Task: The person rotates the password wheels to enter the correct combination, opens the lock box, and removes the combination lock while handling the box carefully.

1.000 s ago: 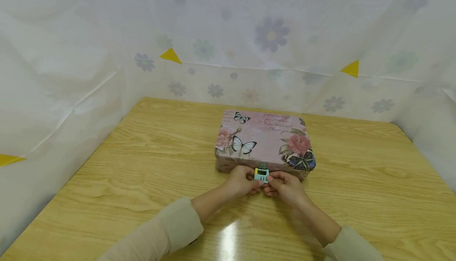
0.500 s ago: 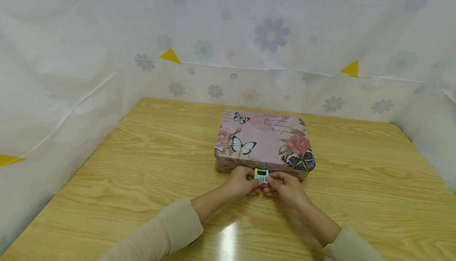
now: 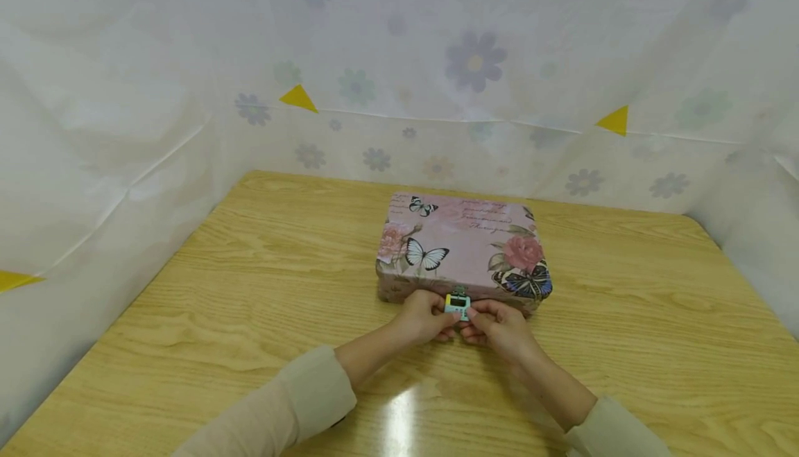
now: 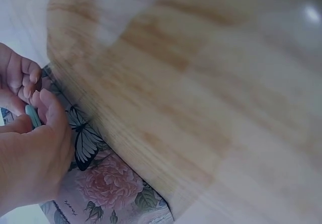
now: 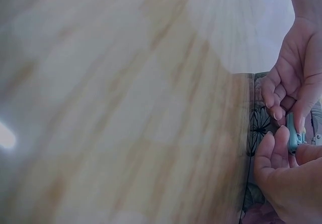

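Observation:
A small teal and yellow combination padlock (image 3: 458,302) hangs at the metal clasp (image 3: 460,290) on the front of a pink tin box (image 3: 468,242). The box lid is down and bears butterflies and roses. My left hand (image 3: 422,320) pinches the padlock from the left, its thumb over the lower part near the number wheels. From the right, my right hand (image 3: 504,331) pinches the other side. In the right wrist view the padlock (image 5: 292,136) shows edge-on between both hands' fingers. Fingers largely cover the padlock (image 4: 33,116) in the left wrist view.
The box stands on a wood-grain table (image 3: 281,270), set back from the near edge. Behind the table hangs a pale flowered curtain (image 3: 399,62) with yellow triangles on a string. Light glares off the tabletop in front of the hands.
Both hands stay on the padlock at the box front. The left thumb and the padlock have shifted very slightly; the box has not moved.

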### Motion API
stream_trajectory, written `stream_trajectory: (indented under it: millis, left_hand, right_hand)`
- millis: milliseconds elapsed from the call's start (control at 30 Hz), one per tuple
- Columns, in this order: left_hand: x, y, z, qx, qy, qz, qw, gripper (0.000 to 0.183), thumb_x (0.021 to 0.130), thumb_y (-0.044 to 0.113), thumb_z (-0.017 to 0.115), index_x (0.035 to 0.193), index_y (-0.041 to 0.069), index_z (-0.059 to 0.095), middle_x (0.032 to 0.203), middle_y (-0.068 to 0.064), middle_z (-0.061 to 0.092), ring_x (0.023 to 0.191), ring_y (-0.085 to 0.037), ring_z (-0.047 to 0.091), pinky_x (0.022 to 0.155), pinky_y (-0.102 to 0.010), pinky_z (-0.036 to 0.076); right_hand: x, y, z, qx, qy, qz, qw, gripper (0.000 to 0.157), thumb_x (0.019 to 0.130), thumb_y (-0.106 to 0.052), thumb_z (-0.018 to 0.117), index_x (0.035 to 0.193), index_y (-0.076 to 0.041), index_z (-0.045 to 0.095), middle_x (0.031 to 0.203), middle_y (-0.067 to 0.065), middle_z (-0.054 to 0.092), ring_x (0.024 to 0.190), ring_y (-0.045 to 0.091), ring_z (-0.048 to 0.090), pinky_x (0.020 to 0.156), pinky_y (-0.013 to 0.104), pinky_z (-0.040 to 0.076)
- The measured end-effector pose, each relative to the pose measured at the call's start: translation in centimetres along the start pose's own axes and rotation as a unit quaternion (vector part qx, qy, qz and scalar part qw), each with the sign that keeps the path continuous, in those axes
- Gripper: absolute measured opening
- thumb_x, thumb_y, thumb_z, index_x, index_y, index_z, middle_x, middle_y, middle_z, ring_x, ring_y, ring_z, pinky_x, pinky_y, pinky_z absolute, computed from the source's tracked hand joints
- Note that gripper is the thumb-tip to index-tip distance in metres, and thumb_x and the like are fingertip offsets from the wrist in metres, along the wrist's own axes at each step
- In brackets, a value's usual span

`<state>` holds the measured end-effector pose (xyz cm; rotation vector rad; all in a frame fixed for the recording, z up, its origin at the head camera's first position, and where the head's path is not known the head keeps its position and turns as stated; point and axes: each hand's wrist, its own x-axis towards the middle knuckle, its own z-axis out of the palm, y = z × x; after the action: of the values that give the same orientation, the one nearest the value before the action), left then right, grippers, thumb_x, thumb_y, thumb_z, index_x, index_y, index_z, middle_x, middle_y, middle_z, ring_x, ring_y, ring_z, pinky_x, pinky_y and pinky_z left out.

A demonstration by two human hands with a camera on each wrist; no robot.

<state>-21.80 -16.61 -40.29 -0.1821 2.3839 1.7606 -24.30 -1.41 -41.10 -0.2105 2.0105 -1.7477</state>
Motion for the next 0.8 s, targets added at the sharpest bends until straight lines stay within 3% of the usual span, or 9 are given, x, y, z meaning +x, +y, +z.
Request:
stream_trajectory:
  millis: [200, 367, 600, 800]
  left_hand:
    - [0.08, -0.03, 0.02, 0.001, 0.004, 0.0, 1.0, 0.01, 0.084, -0.002, 0.063, 0.082, -0.012, 0.062, 0.074, -0.025, 0.067, 0.067, -0.031, 0.069, 0.056, -0.027, 0.06]
    - [0.06, -0.08, 0.01, 0.003, 0.007, -0.001, 1.0, 0.01, 0.08, -0.004, 0.066, 0.085, -0.012, 0.062, 0.074, -0.023, 0.067, 0.065, -0.025, 0.068, 0.057, -0.026, 0.059]
    - [0.15, 0.05, 0.3, -0.031, 0.017, -0.009, 0.9993, 0.016, 0.088, 0.003, 0.061, 0.081, -0.012, 0.061, 0.075, -0.025, 0.068, 0.065, -0.027, 0.069, 0.058, -0.027, 0.06]
    - [0.24, 0.06, 0.22, -0.025, 0.017, -0.013, 0.9995, 0.016, 0.088, 0.002, 0.06, 0.078, -0.011, 0.061, 0.073, -0.025, 0.067, 0.063, -0.024, 0.069, 0.057, -0.026, 0.06]
  right_hand:
    - [0.02, 0.02, 0.0, 0.001, -0.001, -0.001, 1.0, 0.03, 0.096, -0.005, 0.046, 0.116, 0.016, 0.046, 0.074, -0.003, 0.065, 0.068, 0.005, 0.061, 0.066, 0.02, 0.057]
    - [0.04, -0.11, -0.02, 0.013, -0.001, 0.002, 1.0, 0.029, 0.096, -0.004, 0.046, 0.116, 0.016, 0.045, 0.071, -0.005, 0.064, 0.066, 0.004, 0.061, 0.065, 0.019, 0.057]
    - [-0.1, -0.2, -0.06, 0.005, -0.005, -0.002, 1.0, 0.029, 0.096, -0.004, 0.045, 0.117, 0.017, 0.046, 0.077, -0.003, 0.066, 0.068, 0.004, 0.061, 0.066, 0.02, 0.057]
    - [-0.05, -0.13, -0.05, 0.006, -0.007, 0.001, 1.0, 0.03, 0.096, -0.005, 0.045, 0.117, 0.017, 0.045, 0.077, -0.002, 0.066, 0.068, 0.005, 0.062, 0.066, 0.02, 0.057]
